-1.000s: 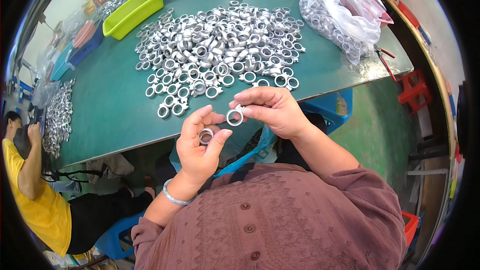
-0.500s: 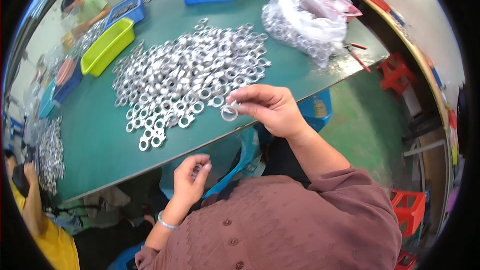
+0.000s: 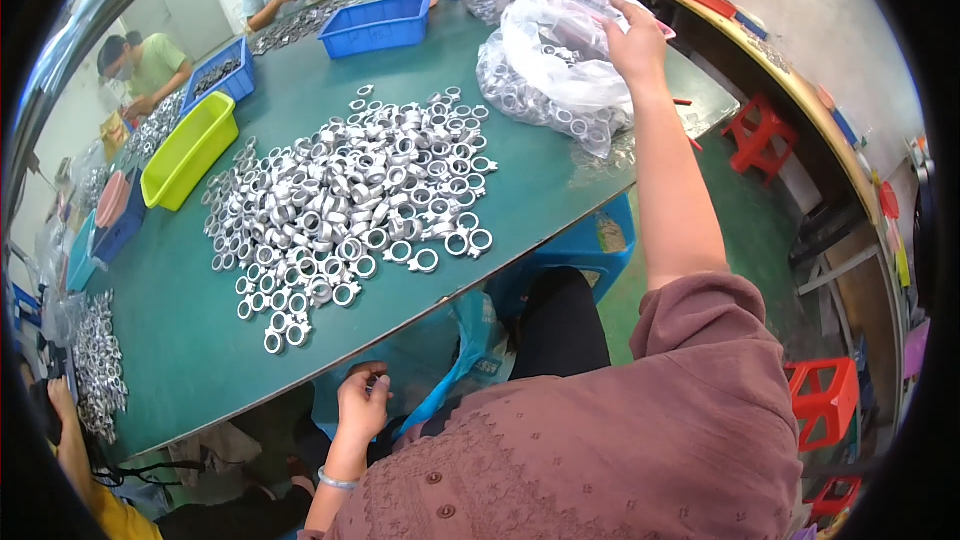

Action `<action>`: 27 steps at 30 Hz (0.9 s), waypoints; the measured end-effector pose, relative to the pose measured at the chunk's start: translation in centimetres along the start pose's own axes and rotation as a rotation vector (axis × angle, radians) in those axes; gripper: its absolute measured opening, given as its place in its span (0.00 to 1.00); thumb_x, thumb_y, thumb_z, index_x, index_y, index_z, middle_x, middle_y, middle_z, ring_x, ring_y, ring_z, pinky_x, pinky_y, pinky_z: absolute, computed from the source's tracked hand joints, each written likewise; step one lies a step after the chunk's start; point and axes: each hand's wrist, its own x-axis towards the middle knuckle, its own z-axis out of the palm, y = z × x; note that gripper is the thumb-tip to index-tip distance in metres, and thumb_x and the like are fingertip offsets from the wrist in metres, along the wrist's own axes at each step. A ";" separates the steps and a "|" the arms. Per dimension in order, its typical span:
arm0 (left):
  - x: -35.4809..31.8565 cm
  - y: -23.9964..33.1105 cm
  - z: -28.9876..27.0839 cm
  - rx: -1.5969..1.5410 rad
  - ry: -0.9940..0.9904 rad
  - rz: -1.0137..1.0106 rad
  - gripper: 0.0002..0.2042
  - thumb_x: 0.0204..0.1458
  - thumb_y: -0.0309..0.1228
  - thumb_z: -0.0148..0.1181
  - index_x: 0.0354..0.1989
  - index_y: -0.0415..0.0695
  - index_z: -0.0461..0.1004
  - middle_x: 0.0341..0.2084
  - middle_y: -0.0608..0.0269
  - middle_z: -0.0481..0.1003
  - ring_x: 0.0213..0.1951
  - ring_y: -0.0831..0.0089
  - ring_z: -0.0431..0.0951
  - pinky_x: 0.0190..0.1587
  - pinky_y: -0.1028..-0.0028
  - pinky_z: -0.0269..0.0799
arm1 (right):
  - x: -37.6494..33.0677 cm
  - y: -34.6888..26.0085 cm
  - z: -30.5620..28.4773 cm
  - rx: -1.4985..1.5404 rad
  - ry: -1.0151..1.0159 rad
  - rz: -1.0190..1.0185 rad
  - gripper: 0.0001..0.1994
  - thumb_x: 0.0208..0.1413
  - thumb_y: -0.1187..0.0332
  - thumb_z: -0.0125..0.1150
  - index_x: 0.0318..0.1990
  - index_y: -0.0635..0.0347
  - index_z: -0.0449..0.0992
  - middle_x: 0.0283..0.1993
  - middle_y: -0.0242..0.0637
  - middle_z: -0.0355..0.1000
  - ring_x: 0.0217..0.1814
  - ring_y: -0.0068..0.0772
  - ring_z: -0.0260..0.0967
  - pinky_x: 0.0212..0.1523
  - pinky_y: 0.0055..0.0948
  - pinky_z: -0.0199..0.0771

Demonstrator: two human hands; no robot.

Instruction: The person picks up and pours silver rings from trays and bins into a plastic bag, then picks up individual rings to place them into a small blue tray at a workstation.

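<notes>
Right hand (image 3: 637, 40) far forward, fingers pinching plastic bag (image 3: 560, 65) of rings; left hand (image 3: 362, 402) low below bench (image 3: 180, 350) (curled, contents unclear).

A yellow-green bin (image 3: 188, 150), blue trays (image 3: 378, 25) and red stools (image 3: 826, 402) surround the green table (image 3: 190, 340).

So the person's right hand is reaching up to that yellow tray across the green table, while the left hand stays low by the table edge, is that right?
Not quite. In the head view the right hand is at the clear plastic bag of metal rings on the far right of the green table, not at the yellow tray, which sits far off to the left. The left hand is indeed low, below the table edge.
</notes>
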 end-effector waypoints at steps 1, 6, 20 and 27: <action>-0.1 -0.1 0.0 0.013 0.005 0.018 0.09 0.48 0.22 0.51 0.37 0.32 0.70 0.27 0.59 0.71 0.24 0.77 0.71 0.27 0.79 0.69 | 0.0 0.3 0.2 -0.075 -0.008 -0.053 0.14 0.42 0.70 0.59 0.40 0.60 0.74 0.37 0.43 0.72 0.41 0.47 0.68 0.45 0.35 0.66; -0.1 -2.8 -0.2 0.124 0.000 0.022 0.11 0.47 0.24 0.52 0.39 0.32 0.69 0.28 0.58 0.71 0.26 0.75 0.71 0.31 0.77 0.68 | -3.8 -6.3 -0.2 0.276 -0.212 -0.020 0.11 0.46 0.72 0.58 0.39 0.61 0.74 0.34 0.38 0.72 0.33 0.31 0.68 0.36 0.26 0.67; -0.4 2.3 -0.7 0.236 -0.138 -0.098 0.17 0.46 0.30 0.57 0.44 0.34 0.69 0.36 0.54 0.72 0.25 0.74 0.70 0.32 0.76 0.67 | -14.2 -13.6 -0.2 0.462 -0.925 -0.217 0.07 0.42 0.77 0.57 0.32 0.62 0.73 0.32 0.39 0.68 0.38 0.43 0.64 0.39 0.33 0.66; -0.8 4.0 -0.5 -0.093 -0.186 -0.028 0.14 0.49 0.26 0.54 0.44 0.34 0.69 0.37 0.56 0.73 0.32 0.75 0.73 0.36 0.77 0.69 | -12.8 -14.9 -1.3 0.650 -0.997 0.240 0.06 0.49 0.79 0.53 0.35 0.65 0.73 0.29 0.31 0.70 0.30 0.18 0.62 0.33 0.19 0.64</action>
